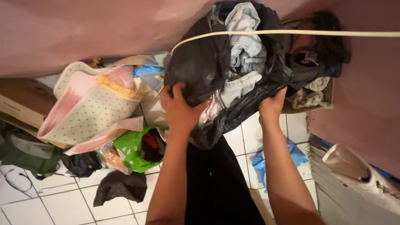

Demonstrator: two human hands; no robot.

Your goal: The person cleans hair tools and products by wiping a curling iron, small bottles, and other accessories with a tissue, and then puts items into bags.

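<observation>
Holding a bulging black plastic bag [200, 62] stuffed with clothes up against the pink wall [62, 29]; my left hand [179, 109] is pressed flat on its lower left side, fingers spread and closed onto the plastic; my right hand [271, 107] clamps the lower right edge of the same bag, grip wrapped on the film. Bag mouth gapes open toward me; pale blue denim garment [246, 46] and a light grey cloth [239, 87] spill out of it; a cream cord [291, 33] runs across the front of the bag, touching or just in front, cannot tell which. Right of the bag, a shallow cardboard box [329, 93] with dark and beige clothes. Left, a pink and cream dotted cushion [89, 104] leaning on the pile; below it a green fabric bag [131, 150], black cloth [118, 187] on the white tiled floor [62, 204]; blue plastic scrap [260, 164] on the floor near my right forearm.

Risk as I judge it: thin plastic could tear under my right grip since the load is heavy and lopsided; loose clothes could slide out of the open mouth if the bag tips my way; the cord could snag the bag; clutter on the floor could catch whatever drops.
</observation>
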